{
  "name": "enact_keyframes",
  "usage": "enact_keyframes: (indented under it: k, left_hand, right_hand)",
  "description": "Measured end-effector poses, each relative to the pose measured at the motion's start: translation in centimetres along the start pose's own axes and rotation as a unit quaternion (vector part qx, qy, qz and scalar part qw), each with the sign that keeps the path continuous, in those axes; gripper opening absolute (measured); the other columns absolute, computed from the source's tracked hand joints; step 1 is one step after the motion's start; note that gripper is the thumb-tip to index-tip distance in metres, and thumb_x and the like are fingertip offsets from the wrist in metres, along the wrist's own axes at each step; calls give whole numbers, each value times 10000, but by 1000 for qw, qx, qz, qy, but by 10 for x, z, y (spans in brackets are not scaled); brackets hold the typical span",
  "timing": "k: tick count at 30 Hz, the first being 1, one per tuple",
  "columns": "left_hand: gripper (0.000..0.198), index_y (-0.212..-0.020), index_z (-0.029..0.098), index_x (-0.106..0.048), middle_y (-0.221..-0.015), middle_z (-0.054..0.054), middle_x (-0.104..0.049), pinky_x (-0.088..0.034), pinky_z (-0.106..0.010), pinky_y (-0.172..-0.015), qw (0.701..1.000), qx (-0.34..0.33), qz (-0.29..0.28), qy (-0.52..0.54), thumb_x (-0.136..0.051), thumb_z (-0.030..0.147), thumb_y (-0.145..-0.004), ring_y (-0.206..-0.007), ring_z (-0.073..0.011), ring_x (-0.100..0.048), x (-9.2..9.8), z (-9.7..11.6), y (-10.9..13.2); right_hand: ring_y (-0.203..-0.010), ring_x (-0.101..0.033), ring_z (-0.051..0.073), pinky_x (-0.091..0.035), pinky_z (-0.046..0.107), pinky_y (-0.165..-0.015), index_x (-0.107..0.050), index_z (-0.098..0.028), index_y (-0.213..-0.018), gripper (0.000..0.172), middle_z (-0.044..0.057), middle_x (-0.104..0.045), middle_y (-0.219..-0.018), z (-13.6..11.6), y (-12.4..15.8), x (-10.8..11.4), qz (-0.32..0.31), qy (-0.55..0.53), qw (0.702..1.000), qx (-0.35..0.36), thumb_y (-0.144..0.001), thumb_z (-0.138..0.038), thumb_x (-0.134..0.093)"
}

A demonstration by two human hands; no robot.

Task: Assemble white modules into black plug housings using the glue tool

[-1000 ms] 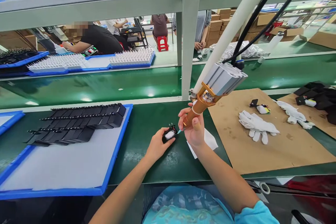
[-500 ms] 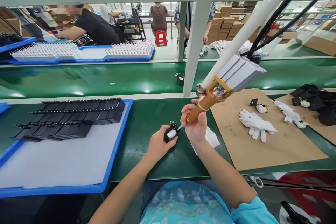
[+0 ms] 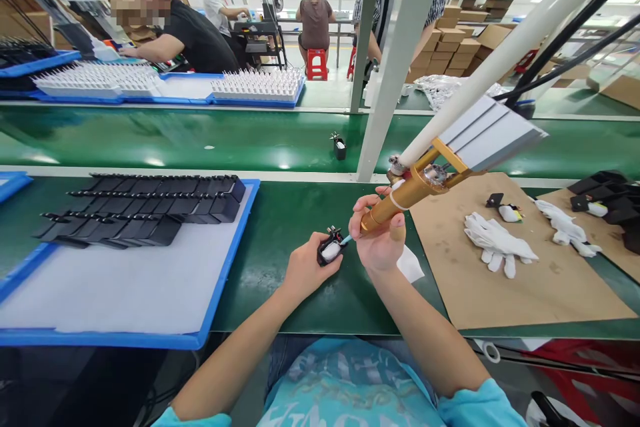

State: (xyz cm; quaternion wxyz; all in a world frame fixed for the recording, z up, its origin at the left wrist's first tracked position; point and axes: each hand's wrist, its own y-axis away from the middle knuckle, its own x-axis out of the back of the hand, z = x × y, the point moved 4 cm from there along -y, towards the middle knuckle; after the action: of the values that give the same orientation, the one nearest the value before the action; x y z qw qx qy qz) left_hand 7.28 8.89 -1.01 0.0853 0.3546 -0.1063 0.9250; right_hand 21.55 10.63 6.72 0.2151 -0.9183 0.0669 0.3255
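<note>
Between its thumb and fingers, my left hand (image 3: 309, 267) grips a small black plastic housing (image 3: 330, 252) with a white part inside and metal pins at its top. My right hand (image 3: 377, 233) is wrapped round a gold-coloured glue dispenser (image 3: 397, 203) that hangs tilted from a white pole. Its thin light-blue nozzle (image 3: 347, 240) reaches the edge of the housing; whether the tip touches is too small to tell. Under my right wrist lies a piece of white paper (image 3: 411, 264).
At left, a blue-rimmed tray (image 3: 220, 287) carries rows of black housings (image 3: 150, 203). Brown cardboard (image 3: 530, 300) with white gloves (image 3: 500, 240) lies at right. Another housing (image 3: 339, 147) stands on the green belt (image 3: 280, 140) behind a grey post (image 3: 390, 80). Several people work beyond.
The camera view has shifted slightly, so the scene sits a little differently. Both hands keep their hold, with the nozzle still at the housing.
</note>
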Motion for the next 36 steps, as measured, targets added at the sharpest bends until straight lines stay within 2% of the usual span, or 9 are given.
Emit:
enact_keyframes:
  k: [5,13,19,24,28,31,34,36]
  left_hand:
    - [317,-1030,242,-515,-923,-18,-719,-494,-280,-680,1000,-3,13,-13,-638,384,-775,-779,-193,-690,0,0,-1]
    - [280,-987,225,-539,-903,-22,-716,-501,-267,-678,997,-54,41,32,-648,355,-764,-762,-184,-685,-1,8,1]
    - [285,-970,222,-548,-917,-32,-722,-514,-282,-709,996,-57,59,47,-656,375,-756,-785,-192,-689,2,8,1]
    - [317,-1010,230,-553,-904,-26,-719,-507,-285,-706,998,-43,42,17,-658,399,-763,-789,-200,-689,1,7,1]
    - [277,-1041,236,-549,-954,-32,-702,-498,-305,-748,998,-45,21,-29,-618,378,-814,-853,-211,-676,0,3,-4]
    - [253,-1059,242,-544,-1005,-42,-685,-497,-340,-796,999,-5,-5,-54,-602,332,-830,-930,-233,-658,3,-6,-8]
    - [385,-1148,251,-517,-1110,-53,-666,-506,-358,-843,999,29,-39,-16,-650,360,-804,-1021,-245,-641,12,-13,-10]
    - [529,-1236,258,-475,-1230,-68,-621,-497,-369,-905,999,38,-35,9,-682,431,-781,-1113,-251,-609,27,-12,-11]
  right_hand:
    - [-388,-499,88,-338,245,-360,-451,-283,-1069,485,-35,-598,-777,2,4,-8,3,14,1000,-20,-767,-650,-544]
    - [-418,-526,86,-376,243,-375,-475,-274,-1073,411,-27,-611,-811,5,11,-24,-45,-58,997,-22,-810,-575,-567]
    - [-392,-502,78,-356,235,-352,-455,-258,-885,402,-32,-596,-788,4,9,-27,-48,-28,998,-22,-779,-631,-561]
    - [-383,-491,89,-352,252,-360,-454,-283,-1027,502,-34,-596,-781,5,9,-26,-26,-19,999,-39,-745,-690,-537]
    - [-389,-493,95,-346,262,-381,-460,-286,-1063,517,-32,-591,-775,4,8,-20,-8,-14,999,-32,-765,-708,-474]
    - [-393,-491,99,-339,265,-386,-466,-287,-1066,513,-30,-593,-777,1,4,-10,0,7,999,-31,-776,-710,-450]
    - [-402,-497,101,-337,263,-391,-476,-285,-1075,490,-24,-599,-794,-4,-1,3,-10,13,999,-30,-793,-686,-461]
    - [-412,-506,104,-339,262,-398,-487,-283,-1075,461,-19,-604,-805,-8,-3,12,-18,13,999,-24,-811,-661,-467]
